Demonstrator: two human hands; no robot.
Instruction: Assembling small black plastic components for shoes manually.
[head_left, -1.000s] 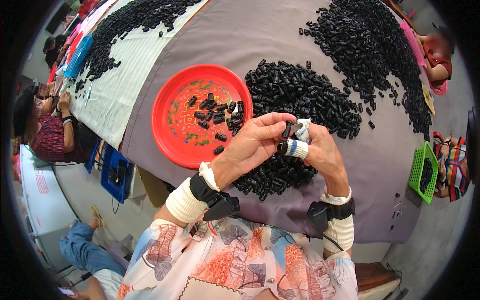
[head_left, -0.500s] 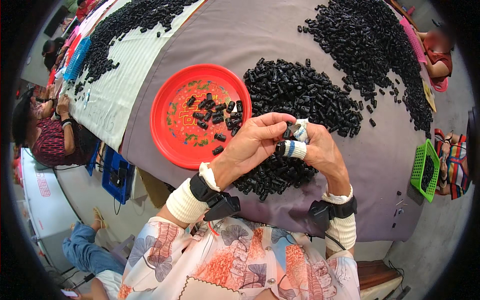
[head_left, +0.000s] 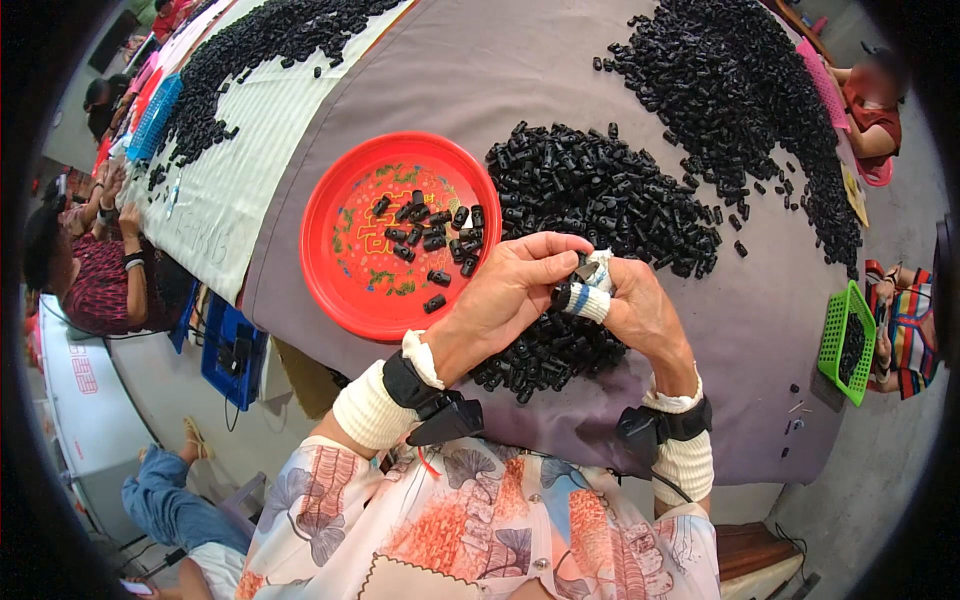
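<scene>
One small black piece (head_left: 584, 270), mostly hidden by fingers, sits just right of the frame's middle, where the two hands meet. The left hand (head_left: 510, 285) pinches it, thumb and forefinger pressed close together. The right hand (head_left: 645, 310) is curled in from the right, two of its digits wrapped in white cloth sleeves (head_left: 588, 301), one with blue stripes; I cannot tell what it grips, if anything.

Behind and below the hands spreads a pile of black pieces (head_left: 610, 200), short and cylindrical. Left of the pile lies a round red tray (head_left: 335, 270) with a printed design, holding some loose pieces (head_left: 434, 242) mostly toward its right side. Cream cuffs (head_left: 365, 405) and black strapped devices (head_left: 445, 420) circle both wrists.

Everything rests on a grey cloth (head_left: 480, 70). A larger heap (head_left: 720, 110) of similar black parts fills the upper right, and a green basket (head_left: 830, 340) stands at the right edge. In the upper left, another heap (head_left: 270, 35) lies on a white cloth (head_left: 265, 120). At the left, a co-worker (head_left: 105, 285) in a patterned top sits near a blue bin (head_left: 228, 385).
</scene>
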